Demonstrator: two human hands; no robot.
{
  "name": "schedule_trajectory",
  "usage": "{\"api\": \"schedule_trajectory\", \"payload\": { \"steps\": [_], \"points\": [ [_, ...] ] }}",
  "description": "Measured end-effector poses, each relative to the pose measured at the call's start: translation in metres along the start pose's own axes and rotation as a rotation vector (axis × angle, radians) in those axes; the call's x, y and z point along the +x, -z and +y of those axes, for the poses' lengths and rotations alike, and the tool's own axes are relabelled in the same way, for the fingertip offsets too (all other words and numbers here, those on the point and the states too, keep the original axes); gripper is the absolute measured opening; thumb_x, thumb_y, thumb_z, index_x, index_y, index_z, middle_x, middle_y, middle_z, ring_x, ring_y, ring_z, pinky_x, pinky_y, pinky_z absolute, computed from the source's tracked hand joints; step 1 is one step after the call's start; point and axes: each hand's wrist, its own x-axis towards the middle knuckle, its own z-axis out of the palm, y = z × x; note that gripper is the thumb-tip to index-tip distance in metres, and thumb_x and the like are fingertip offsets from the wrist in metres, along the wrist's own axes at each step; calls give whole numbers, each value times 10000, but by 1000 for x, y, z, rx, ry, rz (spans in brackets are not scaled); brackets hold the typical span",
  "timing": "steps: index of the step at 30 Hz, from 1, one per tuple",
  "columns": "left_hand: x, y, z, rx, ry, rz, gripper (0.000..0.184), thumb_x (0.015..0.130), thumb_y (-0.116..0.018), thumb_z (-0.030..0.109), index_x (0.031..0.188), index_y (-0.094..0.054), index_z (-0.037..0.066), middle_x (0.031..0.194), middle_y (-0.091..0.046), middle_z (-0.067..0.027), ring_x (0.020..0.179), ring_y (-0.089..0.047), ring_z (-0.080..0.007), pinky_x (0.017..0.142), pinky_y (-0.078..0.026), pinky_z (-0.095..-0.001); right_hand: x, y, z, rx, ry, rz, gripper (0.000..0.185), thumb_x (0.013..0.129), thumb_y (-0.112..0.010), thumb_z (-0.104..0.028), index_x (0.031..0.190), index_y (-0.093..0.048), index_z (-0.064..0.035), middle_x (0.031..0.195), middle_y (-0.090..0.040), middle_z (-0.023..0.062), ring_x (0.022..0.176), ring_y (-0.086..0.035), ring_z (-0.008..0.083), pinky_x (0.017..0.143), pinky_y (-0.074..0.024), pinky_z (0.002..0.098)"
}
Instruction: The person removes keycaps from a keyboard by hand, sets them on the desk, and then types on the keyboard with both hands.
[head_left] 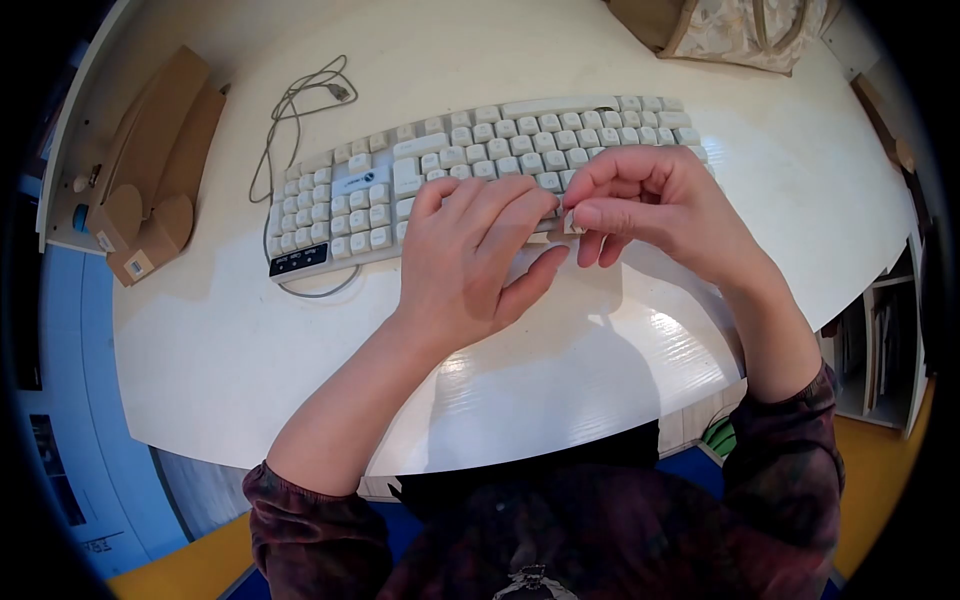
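Keyboard and hands meet at its near edge, space bar facing away from you, on the pale tabletop. You appear to be at a fine handling step: your right hand pinches a small pale piece, perhaps a keycap, between thumb and fingers. Your left hand rests over the keys, fingers bent, thumb apart; you can't tell whether it grips anything. Any shift calls for a light pinch. Beyond lies a looped cable.
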Motion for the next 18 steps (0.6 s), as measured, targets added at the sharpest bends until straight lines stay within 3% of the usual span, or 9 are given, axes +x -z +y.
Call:
{"api": "schedule_trajectory", "payload": {
  "steps": [4,7,10,13,18],
  "points": [
    [-1,-1,-1,-79,-33,30,438,783,-816,154,1175,-636,82,1065,-706,-52,861,-680,-231,817,-452,-379,3,-3,13,83,0,-16,129,997,-723,-151,1028,-683,-33,863,-724,23,764,-720,108,682,-573,232],
    [-2,-1,-2,-85,-34,24,379,810,-812,183,1138,-643,100,1023,-700,-38,886,-676,-224,746,-489,-361,4,-8,19,79,17,-40,132,1005,-717,-163,1022,-663,-44,854,-712,14,773,-714,102,675,-562,228],
    [-2,-2,-1,-162,-27,28,394,768,-816,54,1124,-647,70,975,-706,-54,772,-670,-217,743,-477,-364,4,-10,19,98,11,-34,151,1013,-711,-185,1024,-662,-42,856,-710,10,781,-708,93,674,-557,228],
    [0,1,-2,-216,22,-1,306,831,-795,118,1099,-651,92,976,-707,-29,838,-684,-225,718,-486,-352,3,-7,12,99,-25,-29,175,1018,-706,-209,1044,-692,-36,874,-719,10,778,-703,87,674,-556,229],
    [0,-2,-3,-210,-22,56,311,834,-787,92,1118,-663,106,954,-706,-22,830,-685,-217,700,-484,-346,2,-5,12,-28,1,-106,213,998,-735,-211,1105,-761,-28,895,-740,16,771,-694,81,676,-550,225]
  ]
}}
